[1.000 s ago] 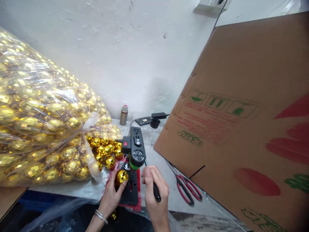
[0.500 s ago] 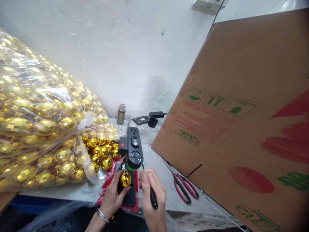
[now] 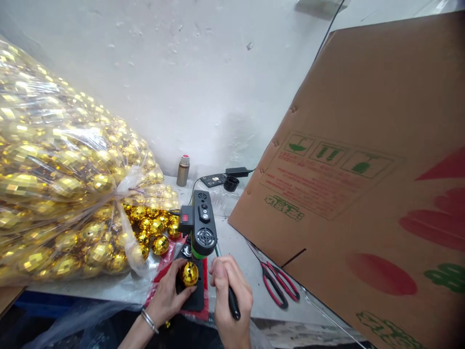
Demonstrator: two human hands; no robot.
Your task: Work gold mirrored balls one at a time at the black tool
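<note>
Thumb and fingers of my left hand (image 3: 167, 292) curl round a shiny gold faceted ball (image 3: 190, 274), steadying it over a dark base plate (image 3: 194, 301). Just above the ball is the black head of a small bench machine (image 3: 204, 223) with round vents and a green lower rim. My right hand (image 3: 232, 295) is closed round a lever with a black handle (image 3: 233, 304) at the machine's right side. The lever's metal rod runs up behind the machine head. A red sheet (image 3: 207, 310) lies under the base.
A large clear bag of gold balls (image 3: 65, 194) fills the left. More gold balls (image 3: 160, 245) lie loose beside the machine. Red-handled scissors (image 3: 279, 286) rest by a big cardboard box (image 3: 337, 160) on the right. Behind stand a metal flask (image 3: 183, 171) and a black cap (image 3: 231, 183).
The view has shifted slightly. My left hand has moved a little lower with the ball, which looks slightly turned. My right hand keeps its grip on the lever, a touch lower.
</note>
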